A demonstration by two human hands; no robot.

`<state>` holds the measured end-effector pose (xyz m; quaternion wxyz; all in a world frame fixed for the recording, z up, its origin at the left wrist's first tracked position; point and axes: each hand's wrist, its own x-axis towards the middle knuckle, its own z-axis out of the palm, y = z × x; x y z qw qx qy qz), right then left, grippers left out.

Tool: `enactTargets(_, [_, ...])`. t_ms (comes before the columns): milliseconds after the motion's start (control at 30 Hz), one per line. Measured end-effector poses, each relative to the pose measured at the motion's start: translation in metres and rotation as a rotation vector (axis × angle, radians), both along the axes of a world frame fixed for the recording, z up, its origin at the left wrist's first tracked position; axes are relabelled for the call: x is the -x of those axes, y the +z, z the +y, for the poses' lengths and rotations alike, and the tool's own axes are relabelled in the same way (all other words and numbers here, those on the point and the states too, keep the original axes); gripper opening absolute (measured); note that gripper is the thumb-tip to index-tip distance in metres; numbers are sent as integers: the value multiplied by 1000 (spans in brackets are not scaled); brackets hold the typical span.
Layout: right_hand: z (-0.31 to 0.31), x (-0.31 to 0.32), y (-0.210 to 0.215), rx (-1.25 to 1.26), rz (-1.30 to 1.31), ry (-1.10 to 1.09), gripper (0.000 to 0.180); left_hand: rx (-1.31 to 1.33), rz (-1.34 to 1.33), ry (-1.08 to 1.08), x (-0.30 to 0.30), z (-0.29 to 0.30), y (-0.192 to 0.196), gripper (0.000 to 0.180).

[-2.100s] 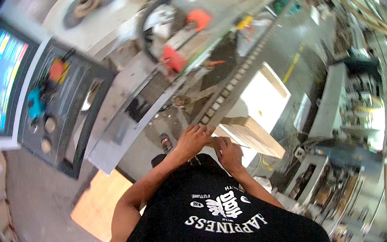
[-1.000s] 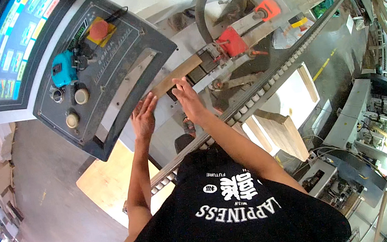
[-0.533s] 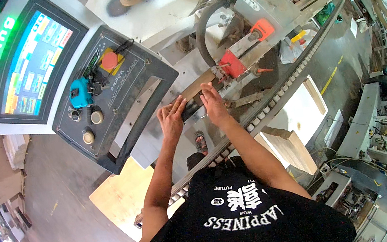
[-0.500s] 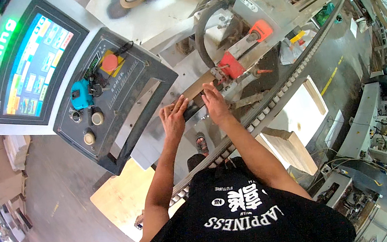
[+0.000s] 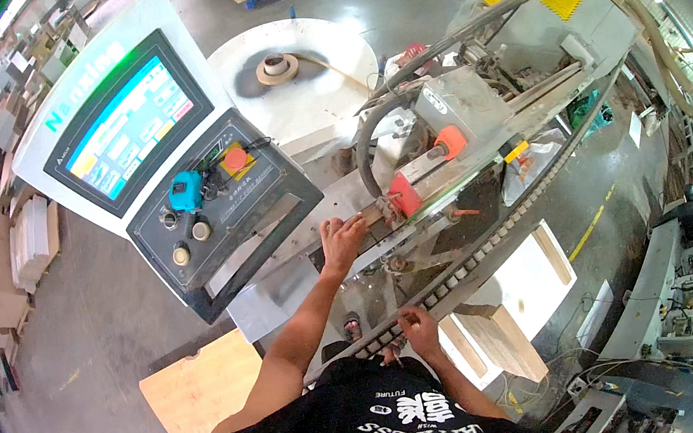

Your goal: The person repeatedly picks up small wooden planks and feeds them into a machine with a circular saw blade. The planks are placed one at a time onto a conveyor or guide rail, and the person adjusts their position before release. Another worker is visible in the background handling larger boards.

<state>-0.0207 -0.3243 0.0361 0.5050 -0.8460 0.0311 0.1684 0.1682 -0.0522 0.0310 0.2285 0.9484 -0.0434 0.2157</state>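
Observation:
My left hand [image 5: 343, 243] lies with its fingers stretched out on a narrow brown strip [image 5: 373, 215] on the machine bed. The strip runs toward a red block [image 5: 405, 195] on the machine's feed head. Lower and to the right, my right hand [image 5: 418, 330] is over the roller rail [image 5: 433, 297], its fingers curled in. Whatever it may hold is hidden. Beside it are a white panel [image 5: 509, 269] and a wood-coloured piece [image 5: 506, 340].
A control console [image 5: 232, 219] with a lit screen [image 5: 127, 136] stands left of the bed. Behind it, a roll of banding [image 5: 276, 69] sits on a round white table [image 5: 321, 38]. A light-wood board [image 5: 207, 387] is at lower left, with stacked panels [image 5: 34, 234] farther off.
My right hand has left the strip and drawn back toward my body, down to the roller rail. My left hand stays on the strip. The view has shifted, showing more of the far floor.

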Motion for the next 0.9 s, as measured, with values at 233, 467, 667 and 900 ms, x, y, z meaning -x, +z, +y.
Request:
enactTargets(233, [-105, 88, 10, 455, -155, -32, 55, -37, 1, -26, 24, 13, 5, 27])
enactTargets(467, [-151, 118, -69, 841, 200, -128, 68, 15, 84, -90, 109, 13, 10, 19])
enactTargets(667, [-188, 137, -115, 970, 86, -43, 54, 175, 70, -248, 146, -39, -1, 19])
enactTargets(900, [-192, 128, -107, 833, 166, -121, 63, 219, 389, -530, 165, -108, -7, 16])
